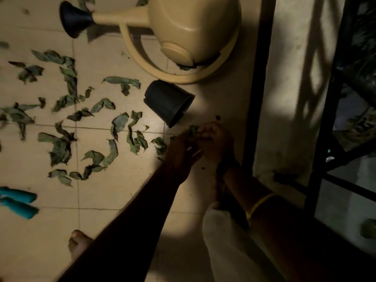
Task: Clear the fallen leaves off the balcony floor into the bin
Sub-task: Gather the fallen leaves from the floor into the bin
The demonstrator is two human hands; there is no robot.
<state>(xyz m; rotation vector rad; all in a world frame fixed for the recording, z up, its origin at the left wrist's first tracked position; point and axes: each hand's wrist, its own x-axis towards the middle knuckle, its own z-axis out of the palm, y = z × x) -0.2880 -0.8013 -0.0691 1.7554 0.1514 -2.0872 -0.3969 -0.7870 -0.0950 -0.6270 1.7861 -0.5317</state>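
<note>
Several dry green leaves lie scattered over the beige tiled floor, mostly to the left and centre. My left hand and my right hand meet low over the floor, just below a tipped black pot. Both hands have their fingers curled round a small bunch of leaves that pokes out between them. The light is dim, so the fingers are hard to make out. No bin is in view.
A cream watering can with a black spout lies on its side at the top. Teal-handled pruners lie at the left edge. A black railing and a low wall close off the right. My bare foot is at the bottom left.
</note>
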